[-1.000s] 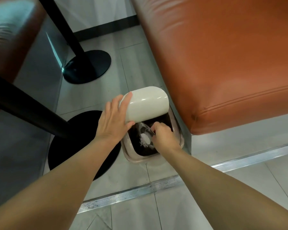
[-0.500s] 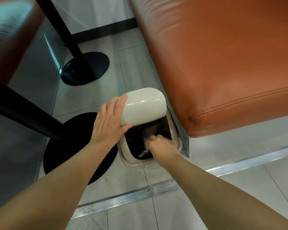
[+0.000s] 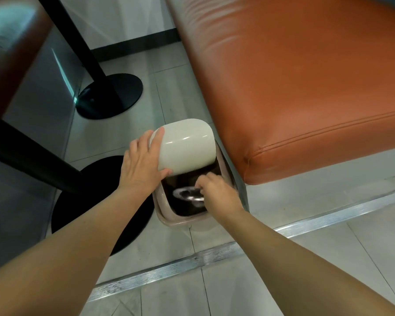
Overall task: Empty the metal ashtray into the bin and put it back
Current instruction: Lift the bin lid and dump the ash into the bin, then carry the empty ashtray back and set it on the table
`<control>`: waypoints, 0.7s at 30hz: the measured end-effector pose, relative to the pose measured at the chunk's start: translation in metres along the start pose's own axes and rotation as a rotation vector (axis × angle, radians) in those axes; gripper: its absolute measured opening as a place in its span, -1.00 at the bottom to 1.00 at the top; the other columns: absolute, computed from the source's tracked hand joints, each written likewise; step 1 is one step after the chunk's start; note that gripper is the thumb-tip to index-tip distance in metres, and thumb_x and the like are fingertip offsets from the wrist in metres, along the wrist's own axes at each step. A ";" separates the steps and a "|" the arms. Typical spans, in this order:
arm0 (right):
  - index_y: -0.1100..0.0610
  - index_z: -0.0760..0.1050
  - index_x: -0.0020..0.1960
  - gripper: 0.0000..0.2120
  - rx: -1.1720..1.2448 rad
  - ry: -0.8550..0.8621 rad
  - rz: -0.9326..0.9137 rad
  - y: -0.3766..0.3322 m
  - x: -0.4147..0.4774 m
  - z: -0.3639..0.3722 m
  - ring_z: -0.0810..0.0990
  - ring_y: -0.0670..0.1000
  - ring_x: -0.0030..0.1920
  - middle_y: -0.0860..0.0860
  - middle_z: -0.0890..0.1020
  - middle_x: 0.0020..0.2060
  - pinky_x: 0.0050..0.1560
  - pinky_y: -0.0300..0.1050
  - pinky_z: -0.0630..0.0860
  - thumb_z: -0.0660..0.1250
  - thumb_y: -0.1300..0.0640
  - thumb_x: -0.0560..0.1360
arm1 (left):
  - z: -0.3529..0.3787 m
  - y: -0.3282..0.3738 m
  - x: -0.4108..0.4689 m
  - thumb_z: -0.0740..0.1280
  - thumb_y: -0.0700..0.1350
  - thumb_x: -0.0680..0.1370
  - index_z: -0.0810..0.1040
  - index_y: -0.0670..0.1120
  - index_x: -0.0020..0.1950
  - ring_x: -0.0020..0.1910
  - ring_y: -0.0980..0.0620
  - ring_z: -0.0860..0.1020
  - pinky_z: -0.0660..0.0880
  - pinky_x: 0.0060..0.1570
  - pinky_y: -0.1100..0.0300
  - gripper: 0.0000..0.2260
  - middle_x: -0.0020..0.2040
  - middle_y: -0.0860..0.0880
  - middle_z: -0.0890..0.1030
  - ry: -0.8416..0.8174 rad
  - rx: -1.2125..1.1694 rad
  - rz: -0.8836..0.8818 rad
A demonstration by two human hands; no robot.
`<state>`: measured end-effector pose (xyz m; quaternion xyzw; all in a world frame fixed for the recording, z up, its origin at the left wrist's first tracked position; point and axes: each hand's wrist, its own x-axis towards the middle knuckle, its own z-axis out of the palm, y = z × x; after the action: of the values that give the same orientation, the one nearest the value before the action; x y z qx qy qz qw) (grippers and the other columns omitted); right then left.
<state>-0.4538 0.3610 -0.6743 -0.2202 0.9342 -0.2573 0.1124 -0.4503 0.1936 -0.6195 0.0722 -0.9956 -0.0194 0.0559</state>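
The metal ashtray is being gripped at its rim by the fingers of the right hand, inside the open mouth of the bin. The bin's cream lid is being held up by the left hand, clamped on its edge; the dark interior is being blurred, its contents unreadable.

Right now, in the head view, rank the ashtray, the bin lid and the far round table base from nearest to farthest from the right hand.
1. Metal ashtray: held in right hand, over the bin opening.
2. Bin lid: just above-left, held up by left hand.
3. Far table base: upper left on the floor.
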 end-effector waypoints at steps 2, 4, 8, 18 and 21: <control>0.13 0.48 0.01 -0.84 0.296 0.121 0.188 -0.002 -0.004 -0.009 0.51 0.07 0.01 0.04 0.56 -0.01 -0.06 -0.03 0.47 0.19 0.26 0.48 | -0.004 0.001 -0.002 0.44 0.06 0.35 0.01 0.01 0.49 0.40 -0.19 0.15 0.16 0.39 -0.10 -0.15 0.50 -0.14 0.10 -0.032 -0.017 -0.057; 0.12 0.48 -0.05 -0.89 0.578 0.196 0.343 -0.003 -0.010 -0.019 0.51 0.00 -0.09 -0.03 0.56 -0.14 -0.09 -0.14 0.45 0.21 0.26 0.48 | -0.009 0.003 -0.007 0.39 0.07 0.39 0.03 0.04 0.49 0.44 -0.17 0.09 0.10 0.42 -0.08 -0.22 0.52 -0.11 0.06 -0.037 -0.109 -0.163; 0.04 0.43 -0.23 -0.80 1.018 0.213 0.532 -0.006 -0.022 -0.033 0.50 0.03 -0.12 0.00 0.56 -0.21 -0.08 -0.12 0.43 0.24 0.32 0.44 | -0.014 0.011 -0.027 0.25 -0.02 0.51 0.36 -0.06 0.36 0.34 -0.17 0.25 0.18 0.35 0.05 -0.58 0.39 -0.16 0.32 -0.021 -0.508 -0.378; 0.21 0.48 -0.01 -0.87 1.319 0.083 0.743 -0.025 -0.044 -0.078 0.54 0.10 -0.18 0.11 0.59 -0.23 -0.01 0.19 0.56 0.22 0.34 0.48 | -0.034 0.037 -0.062 0.23 -0.22 0.54 0.57 -0.08 -0.21 -0.68 0.20 0.42 0.44 -0.57 0.37 -0.81 -0.48 -0.06 0.47 -0.172 -1.114 -0.739; 0.20 0.48 -0.05 -0.88 1.315 0.086 0.715 -0.034 -0.052 -0.101 0.56 0.05 -0.23 0.11 0.59 -0.21 -0.27 -0.04 0.58 0.22 0.35 0.48 | -0.059 0.046 -0.067 0.22 -0.23 0.54 0.56 -0.04 -0.08 -0.71 0.20 0.40 0.38 -0.65 0.43 -0.85 -0.46 -0.05 0.47 -0.153 -1.215 -0.832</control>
<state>-0.4289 0.4030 -0.5666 0.2195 0.6059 -0.7188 0.2608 -0.3838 0.2475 -0.5665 0.3985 -0.7010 -0.5914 0.0047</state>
